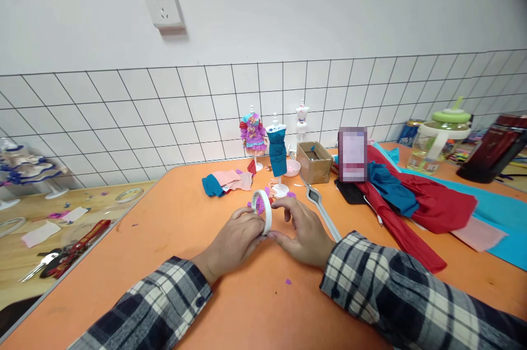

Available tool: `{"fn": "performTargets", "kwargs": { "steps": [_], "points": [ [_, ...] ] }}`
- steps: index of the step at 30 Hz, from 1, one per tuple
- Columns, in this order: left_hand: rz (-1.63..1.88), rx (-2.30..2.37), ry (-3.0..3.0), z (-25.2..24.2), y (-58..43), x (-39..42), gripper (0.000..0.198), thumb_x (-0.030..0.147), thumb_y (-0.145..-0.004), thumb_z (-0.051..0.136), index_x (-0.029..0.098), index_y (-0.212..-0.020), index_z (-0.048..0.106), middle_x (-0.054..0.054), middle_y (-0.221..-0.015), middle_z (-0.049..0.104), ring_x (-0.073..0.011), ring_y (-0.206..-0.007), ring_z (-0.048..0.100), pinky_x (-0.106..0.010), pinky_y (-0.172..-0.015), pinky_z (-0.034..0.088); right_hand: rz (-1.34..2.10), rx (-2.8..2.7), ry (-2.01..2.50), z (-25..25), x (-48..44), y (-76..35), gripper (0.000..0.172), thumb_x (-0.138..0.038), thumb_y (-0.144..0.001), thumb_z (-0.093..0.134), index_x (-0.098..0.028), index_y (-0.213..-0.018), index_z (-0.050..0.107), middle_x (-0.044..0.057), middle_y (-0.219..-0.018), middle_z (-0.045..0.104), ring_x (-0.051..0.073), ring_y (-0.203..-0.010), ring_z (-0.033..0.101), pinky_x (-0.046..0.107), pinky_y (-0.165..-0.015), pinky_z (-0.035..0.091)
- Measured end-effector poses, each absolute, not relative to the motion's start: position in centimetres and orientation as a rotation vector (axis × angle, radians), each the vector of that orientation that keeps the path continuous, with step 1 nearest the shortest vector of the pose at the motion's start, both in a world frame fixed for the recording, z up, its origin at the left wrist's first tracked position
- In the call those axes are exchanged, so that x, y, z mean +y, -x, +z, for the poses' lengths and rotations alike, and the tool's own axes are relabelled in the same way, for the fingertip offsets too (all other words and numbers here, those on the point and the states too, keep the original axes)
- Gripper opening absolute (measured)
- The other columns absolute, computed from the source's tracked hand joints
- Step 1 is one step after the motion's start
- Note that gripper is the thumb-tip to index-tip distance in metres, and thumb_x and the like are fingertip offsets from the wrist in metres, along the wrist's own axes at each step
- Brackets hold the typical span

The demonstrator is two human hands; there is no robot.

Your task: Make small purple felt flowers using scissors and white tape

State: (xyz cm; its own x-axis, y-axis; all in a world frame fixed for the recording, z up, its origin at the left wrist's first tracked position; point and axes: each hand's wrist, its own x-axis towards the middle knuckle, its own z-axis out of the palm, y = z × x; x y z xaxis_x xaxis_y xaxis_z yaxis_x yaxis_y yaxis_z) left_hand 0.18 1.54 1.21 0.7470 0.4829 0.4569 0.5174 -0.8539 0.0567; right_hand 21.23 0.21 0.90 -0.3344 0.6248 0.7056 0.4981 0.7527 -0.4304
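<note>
On the left, keys (pixel 48 262) lie on a wooden surface (pixel 123 218) beyond the orange counter (pixel 156 234). Next come fabric scraps (pixel 231 179) near the back of the counter, then the left hand (pixel 239 233), its fingers grasping a white tape roll (pixel 268 217) stood on edge above the counter, in front of a small dress form in teal cloth (pixel 277 151). Just right of the roll, the right hand (pixel 304 232) has its thumb and forefinger parted and curved toward the rim, gripping nothing visible; whether a fingertip touches it I cannot tell. The step in hand looks like handling the roll, perhaps finding its loose end; that calls for a steady left grip and a light right-hand pinch. Farther right are a cardboard box (pixel 314 166), a phone (pixel 353 155) and red cloth (pixel 440 201).
</note>
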Motion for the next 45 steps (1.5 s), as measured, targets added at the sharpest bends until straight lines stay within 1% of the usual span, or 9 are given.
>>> {"fn": "performTargets", "kwargs": {
  "steps": [5,9,13,19,28,34,36,40,45],
  "points": [
    [-0.675,-0.851,2.855,1.3,-0.1,1.5,0.015,0.021,-0.094,0.041,0.019,-0.091,0.056,-0.004,-0.087,0.066,-0.0175,-0.086,0.059,-0.038,-0.098,0.033,0.16,-2.038,0.83,0.7,0.4,-21.3,0.037,-0.029,-0.08,0.063,-0.023,-0.114,0.048,0.006,-0.102,0.061,0.02,-0.087,0.058,0.033,-0.075,0.048],
    [-0.661,-0.857,2.86,1.3,0.0,1.5,0.017,0.022,-0.094,0.04,0.02,-0.089,0.056,-0.002,-0.084,0.065,-0.0166,-0.083,0.059,-0.039,-0.101,0.03,0.141,-2.024,0.817,0.5,0.5,-21.3,0.039,-0.031,-0.082,0.062,-0.023,-0.117,0.048,0.007,-0.106,0.06,0.019,-0.082,0.058,0.032,-0.071,0.049],
    [-0.656,-0.839,2.861,1.4,0.1,1.5,0.017,0.021,-0.093,0.04,0.02,-0.089,0.057,-0.003,-0.086,0.066,-0.0168,-0.085,0.06,-0.039,-0.102,0.028,0.112,-2.045,0.788,0.5,0.5,-21.4,0.039,-0.03,-0.083,0.059,-0.023,-0.119,0.047,0.008,-0.104,0.061,0.02,-0.085,0.059,0.032,-0.071,0.049],
    [-0.594,-0.778,2.79,1.7,-0.3,1.2,0.022,0.019,-0.095,0.037,0.021,-0.092,0.059,-0.002,-0.084,0.066,-0.0168,-0.085,0.059,-0.039,-0.102,0.025,0.172,-2.044,0.771,0.9,0.0,-21.4,0.05,-0.031,-0.079,0.062,-0.023,-0.124,0.041,0.008,-0.109,0.059,0.019,-0.081,0.057,0.032,-0.068,0.049],
    [-0.52,-0.815,2.669,1.4,-0.4,1.4,0.022,0.021,-0.096,0.04,0.023,-0.094,0.062,-0.001,-0.078,0.066,-0.017,-0.082,0.057,-0.037,-0.094,0.025,0.226,-1.959,0.9,1.0,0.4,-21.4,0.023,-0.025,-0.082,0.059,-0.021,-0.102,0.049,0.004,-0.091,0.061,0.017,-0.075,0.056,0.03,-0.065,0.046],
    [-0.493,-0.86,2.691,1.3,-0.4,1.6,0.022,0.018,-0.095,0.041,0.024,-0.1,0.062,0.0,-0.078,0.066,-0.0171,-0.084,0.057,-0.039,-0.098,0.021,0.25,-2.01,0.937,0.9,0.8,-21.5,0.01,-0.02,-0.081,0.059,-0.022,-0.081,0.049,0.001,-0.08,0.06,0.017,-0.076,0.057,0.028,-0.063,0.044],
    [-0.506,-0.884,2.688,1.4,-0.4,1.5,0.022,0.019,-0.096,0.04,0.024,-0.1,0.061,0.0,-0.079,0.066,-0.0171,-0.085,0.058,-0.04,-0.098,0.02,0.291,-1.945,0.953,0.7,0.9,-21.4,0.013,-0.023,-0.081,0.06,-0.022,-0.088,0.049,0.002,-0.085,0.062,0.016,-0.075,0.059,0.028,-0.063,0.045],
    [-0.528,-0.888,2.653,1.3,-0.4,1.5,0.024,0.02,-0.097,0.038,0.025,-0.1,0.062,0.0,-0.076,0.066,-0.0162,-0.083,0.057,-0.04,-0.098,0.019,0.375,-1.906,0.969,0.3,1.1,-21.4,0.037,-0.024,-0.081,0.061,-0.023,-0.114,0.044,0.005,-0.102,0.064,0.016,-0.078,0.062,0.028,-0.063,0.048],
    [-0.5,-0.893,2.637,1.0,-0.2,1.5,0.025,0.017,-0.095,0.041,0.027,-0.104,0.062,0.001,-0.077,0.067,-0.0167,-0.084,0.058,-0.041,-0.096,0.019,0.379,-1.96,0.982,0.3,1.0,-21.5,0.025,-0.023,-0.084,0.058,-0.024,-0.105,0.046,0.003,-0.093,0.065,0.017,-0.08,0.064,0.027,-0.062,0.048]
  ]
}}
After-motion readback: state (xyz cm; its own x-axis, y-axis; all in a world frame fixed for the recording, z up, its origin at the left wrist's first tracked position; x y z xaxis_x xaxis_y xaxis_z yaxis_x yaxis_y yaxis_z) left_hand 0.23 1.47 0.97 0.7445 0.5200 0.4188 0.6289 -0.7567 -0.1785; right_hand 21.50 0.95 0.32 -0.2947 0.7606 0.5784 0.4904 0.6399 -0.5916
